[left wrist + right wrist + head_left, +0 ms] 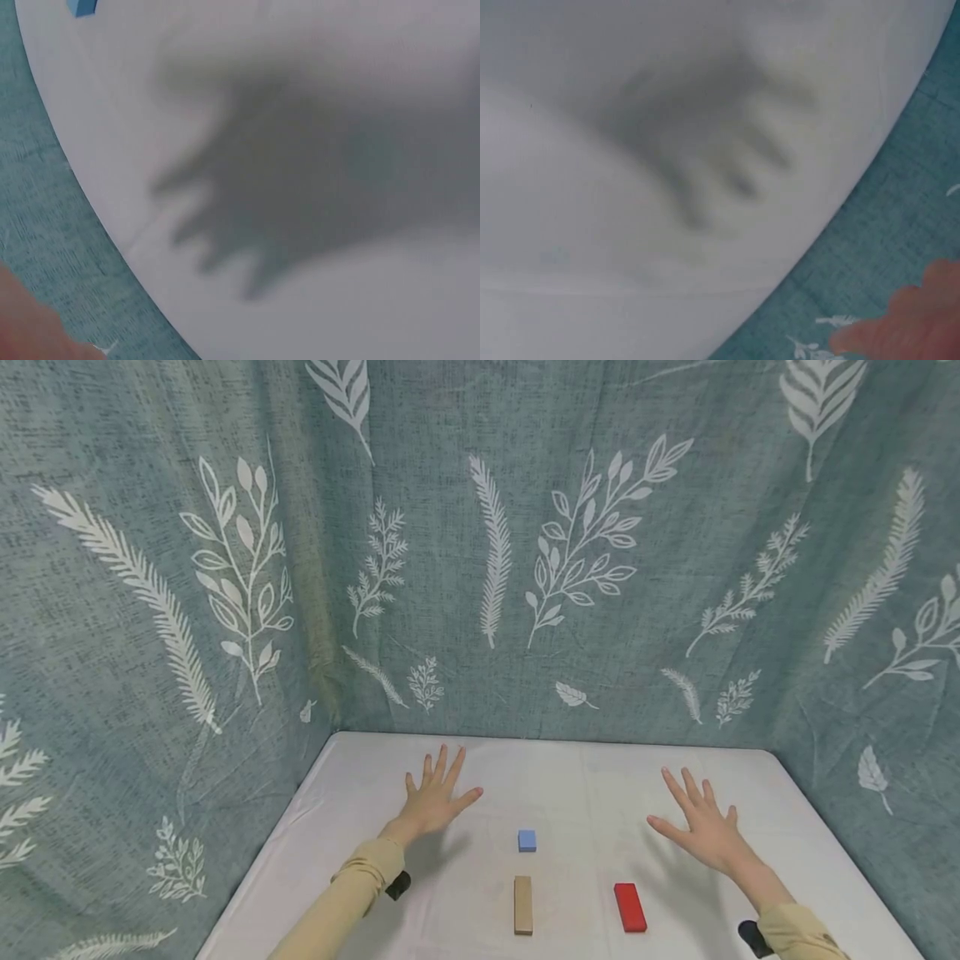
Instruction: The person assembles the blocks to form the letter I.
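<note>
My left hand [431,804] hovers over the left side of the white table with its fingers spread, holding nothing. Across from it, my right hand [708,833] is likewise spread above the right side, with nothing in it. Between the hands lie a small blue cube [527,841], a tan wooden block [522,905] and a red block [630,907]. The blue cube is nearest the left hand; the red block is nearest the right. In the left wrist view a corner of the blue cube [82,7] shows at the top. Neither hand touches a block.
The white tabletop [570,785] carries a shadow beneath each hand. A blue-green curtain [450,585] with white leaf patterns rises behind the table and along both sides. Dark wrist devices sit at the left cuff [375,864] and right cuff [798,927].
</note>
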Action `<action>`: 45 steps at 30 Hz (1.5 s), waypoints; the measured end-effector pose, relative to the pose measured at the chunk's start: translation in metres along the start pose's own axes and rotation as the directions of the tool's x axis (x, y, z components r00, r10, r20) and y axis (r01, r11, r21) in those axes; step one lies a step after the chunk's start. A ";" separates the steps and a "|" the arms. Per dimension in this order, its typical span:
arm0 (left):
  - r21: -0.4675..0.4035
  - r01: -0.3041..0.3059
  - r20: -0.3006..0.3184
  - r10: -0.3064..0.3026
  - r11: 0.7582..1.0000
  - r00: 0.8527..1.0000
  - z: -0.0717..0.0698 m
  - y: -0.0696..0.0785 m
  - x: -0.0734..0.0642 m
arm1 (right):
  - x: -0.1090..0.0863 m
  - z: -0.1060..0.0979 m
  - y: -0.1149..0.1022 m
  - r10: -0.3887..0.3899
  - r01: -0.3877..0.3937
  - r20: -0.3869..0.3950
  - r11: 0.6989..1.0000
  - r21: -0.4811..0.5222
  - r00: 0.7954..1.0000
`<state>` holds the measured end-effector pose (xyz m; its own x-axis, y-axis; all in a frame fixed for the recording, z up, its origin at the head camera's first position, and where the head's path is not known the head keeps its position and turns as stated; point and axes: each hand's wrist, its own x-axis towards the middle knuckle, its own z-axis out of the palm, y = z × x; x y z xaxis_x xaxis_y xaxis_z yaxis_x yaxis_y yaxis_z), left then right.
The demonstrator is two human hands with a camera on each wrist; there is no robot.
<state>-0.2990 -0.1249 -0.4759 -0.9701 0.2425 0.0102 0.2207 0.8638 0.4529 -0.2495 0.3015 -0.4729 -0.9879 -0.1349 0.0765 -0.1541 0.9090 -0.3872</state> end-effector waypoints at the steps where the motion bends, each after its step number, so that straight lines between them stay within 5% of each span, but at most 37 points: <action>1: -0.004 -0.010 0.000 0.010 1.000 1.000 0.001 0.002 -0.001 | 0.000 0.001 -0.001 -0.002 0.002 0.003 1.000 0.007 1.000; 17: -0.090 -0.139 0.008 0.141 0.986 0.990 0.014 0.018 -0.011 | -0.010 0.012 -0.017 -0.013 0.002 0.089 0.993 0.122 0.996; 35: -0.258 -0.237 0.139 0.279 0.937 0.950 0.031 0.028 -0.027 | -0.025 0.028 -0.019 -0.124 0.059 0.210 0.954 0.292 0.970; 45: -0.339 -0.259 0.223 0.344 0.905 0.912 0.035 0.033 -0.034 | -0.031 0.033 -0.021 -0.209 0.112 0.256 0.931 0.346 0.944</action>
<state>-0.2553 -0.0892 -0.4923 -0.7862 0.6170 -0.0335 0.4164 0.5691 0.7091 -0.2161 0.2738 -0.4973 -0.9048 -0.4178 -0.0823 -0.2599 0.6949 -0.6705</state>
